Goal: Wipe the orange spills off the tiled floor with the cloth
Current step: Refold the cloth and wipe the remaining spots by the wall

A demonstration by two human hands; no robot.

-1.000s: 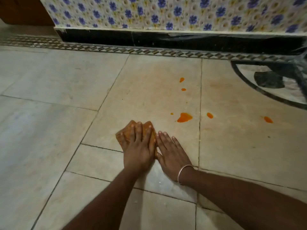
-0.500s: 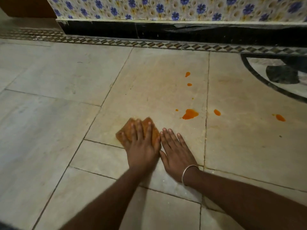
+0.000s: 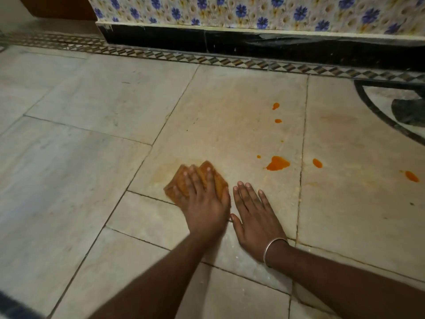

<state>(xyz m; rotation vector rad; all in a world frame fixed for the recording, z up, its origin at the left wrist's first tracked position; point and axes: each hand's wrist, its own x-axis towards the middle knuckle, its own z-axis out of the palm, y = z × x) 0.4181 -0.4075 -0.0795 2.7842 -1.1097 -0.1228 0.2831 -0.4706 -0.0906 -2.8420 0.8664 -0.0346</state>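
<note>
My left hand [image 3: 204, 203] presses the cloth [image 3: 218, 181] flat with straight fingers at the tile's near edge. It has slid slightly left, away from the biggest orange spill [image 3: 277, 163]. My right hand [image 3: 255, 217] stays spread on the floor [image 3: 69, 180].

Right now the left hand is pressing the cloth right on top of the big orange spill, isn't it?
Not quite. The left hand presses the cloth on the tiled floor, but not on the big orange spill: that spill lies uncovered off to the cloth's right, apart from it. The head view shows this.
</note>
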